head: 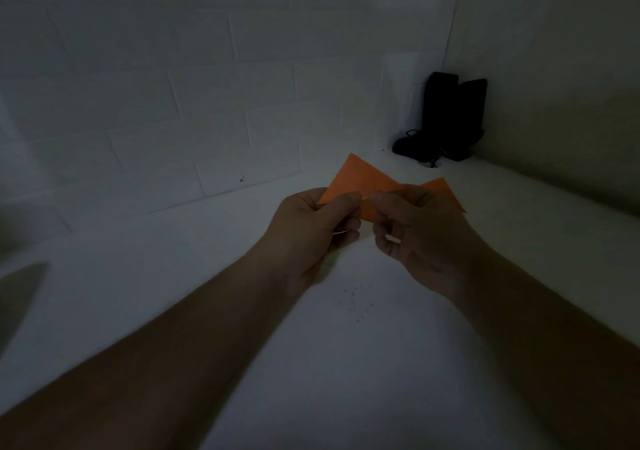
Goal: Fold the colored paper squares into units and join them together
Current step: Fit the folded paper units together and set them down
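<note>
Two bare forearms, nearest the camera, reach up from the lower edge over a pale desk [173, 259]. Left hand [311, 227]: fingers curled, thumb pinching the left part of an orange paper piece [360, 177]. Right hand [415, 227]: fingers curled likewise, pinching the same piece at its right part, where a second orange point shows past the knuckles. Paper: held in the air above the desk, between the two hands, already creased into angled flaps; whether it is one folded square or two units meeting cannot be told in the dim light. Step in hand, by judgement: shaping a single unit, or bringing flaps together at the middle where the thumbs meet. Next move, by judgement: calls for a firm crease or tuck at that middle, edges kept aligned, grip close to the fold so the thin sheet does not buckle. Other items: a dark object [446, 120] standing in the far corner; a tiled wall [173, 85] behind; faint specks on the desk below the hands.
</note>
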### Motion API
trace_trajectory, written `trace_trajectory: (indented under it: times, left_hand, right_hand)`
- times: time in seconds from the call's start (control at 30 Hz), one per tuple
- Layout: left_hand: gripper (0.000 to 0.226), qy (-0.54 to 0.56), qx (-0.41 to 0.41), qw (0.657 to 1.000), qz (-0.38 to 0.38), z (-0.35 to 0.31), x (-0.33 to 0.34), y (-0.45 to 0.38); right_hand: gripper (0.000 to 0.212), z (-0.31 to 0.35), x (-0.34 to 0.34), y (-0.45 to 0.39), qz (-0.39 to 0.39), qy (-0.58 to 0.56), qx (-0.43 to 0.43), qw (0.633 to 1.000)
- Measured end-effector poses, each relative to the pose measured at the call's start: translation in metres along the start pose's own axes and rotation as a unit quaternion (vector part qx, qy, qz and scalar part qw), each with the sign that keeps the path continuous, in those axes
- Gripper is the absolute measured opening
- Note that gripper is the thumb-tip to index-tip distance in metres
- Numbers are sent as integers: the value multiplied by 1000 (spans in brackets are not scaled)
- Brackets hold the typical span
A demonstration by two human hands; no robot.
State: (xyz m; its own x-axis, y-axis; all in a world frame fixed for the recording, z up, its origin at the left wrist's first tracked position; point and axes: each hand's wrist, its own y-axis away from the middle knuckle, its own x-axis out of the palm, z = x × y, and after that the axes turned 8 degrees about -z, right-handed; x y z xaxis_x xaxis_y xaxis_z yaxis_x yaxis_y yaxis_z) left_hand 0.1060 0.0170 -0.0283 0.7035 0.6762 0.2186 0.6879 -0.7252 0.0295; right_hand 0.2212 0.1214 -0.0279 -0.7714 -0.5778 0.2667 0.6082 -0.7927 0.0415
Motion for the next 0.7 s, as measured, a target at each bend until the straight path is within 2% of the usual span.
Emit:
trace_trajectory:
  times: [0.1,0.27,0.4,0.53,0.7]
  left_hand:
    - [21,2,3,1000,-11,0,-1,-2]
    - [20,0,8,1000,-18,1,-1,-3]
    - [20,-1,14,1000,-25,1,-2,-5]
    - [18,-4,19,999,-28,-1,-2,-6]
    - [22,-4,24,999,-37,-1,-5,-8]
  right_hand:
    - [26,1,-2,-1,-15,10,-14,1000]
    - [29,3,-2,0,-19,0,-18,1000]
    - [19,5,-3,-1,-43,0,-30,999]
    - [19,6,-3,-1,-30,-1,-22,999]
    - [9,10,-4,2,-11,17,-37,999]
